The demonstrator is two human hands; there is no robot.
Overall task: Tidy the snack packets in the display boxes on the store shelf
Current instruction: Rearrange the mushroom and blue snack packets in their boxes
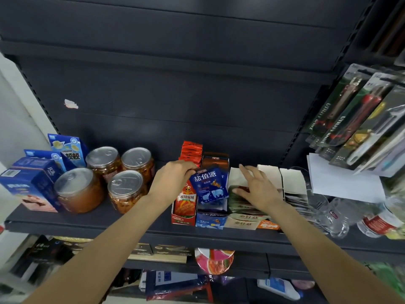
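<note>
Along the shelf [135, 229] front edge, four display boxes are standing side by side: red box [183, 220], blue box [210, 222], beige box [241, 223], orange box [267, 224]. The left hand [173, 178] is pinching the upper left corner of a blue packet [209, 185], which is standing upright and slightly tilted, long axis vertical, over the blue box. The right hand [256, 189], fingers spread and nearly straight, is pressing flat on the green packets [238, 200] in the beige box, just right of the blue packet. The left hand is nearer to it. Toward the shelf's back, red packets [191, 151] are stacking upright; jars [122, 176] are standing left.
</note>
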